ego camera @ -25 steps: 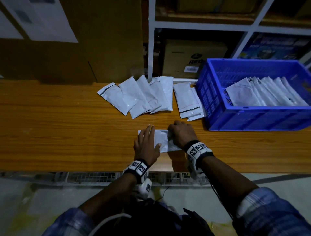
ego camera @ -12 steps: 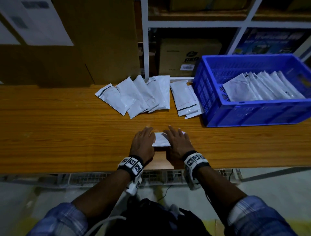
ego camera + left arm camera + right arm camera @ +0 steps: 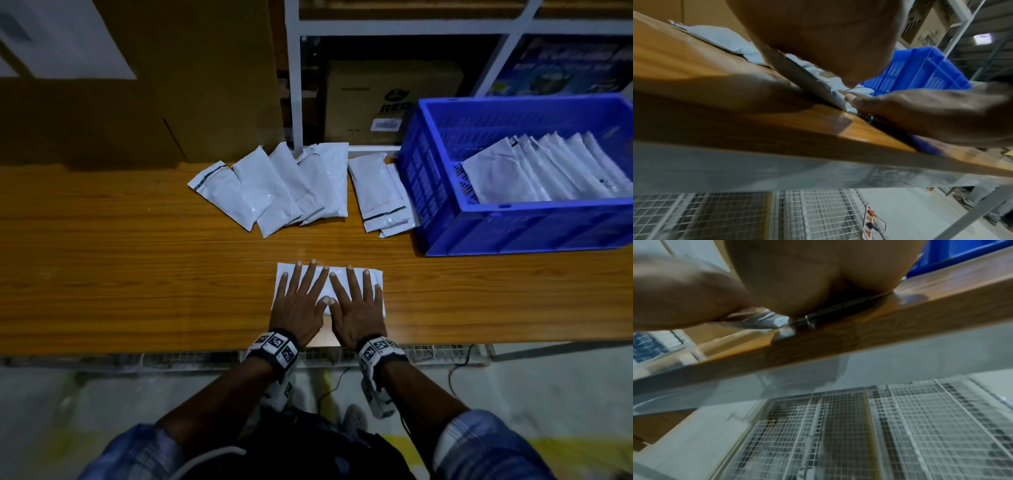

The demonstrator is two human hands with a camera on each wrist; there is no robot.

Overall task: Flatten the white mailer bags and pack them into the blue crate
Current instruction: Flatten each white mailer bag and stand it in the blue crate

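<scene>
One white mailer bag [image 3: 284, 274] lies flat near the table's front edge. My left hand [image 3: 299, 298] and right hand [image 3: 358, 299] press on it side by side, palms down, fingers straight and spread, thumbs touching. In the left wrist view the bag [image 3: 835, 95] shows as a thin edge under my palm. The right wrist view shows the bag's corner [image 3: 777, 321] under my hand. Several more white mailers [image 3: 277, 188] lie fanned out at the back of the table. The blue crate [image 3: 513, 226] stands at the right with several flattened mailers [image 3: 534, 174] leaning inside.
The wooden table [image 3: 120, 274] has bare surface to the left of my hands. A white shelving frame [image 3: 294, 85] with cardboard boxes [image 3: 387, 102] rises behind the table. A large brown carton [image 3: 171, 85] stands at the back left. Wire mesh [image 3: 879, 426] lies below the table edge.
My right hand has uncurled and both hands have spread flat over the bag, which has unfolded wider under them.
</scene>
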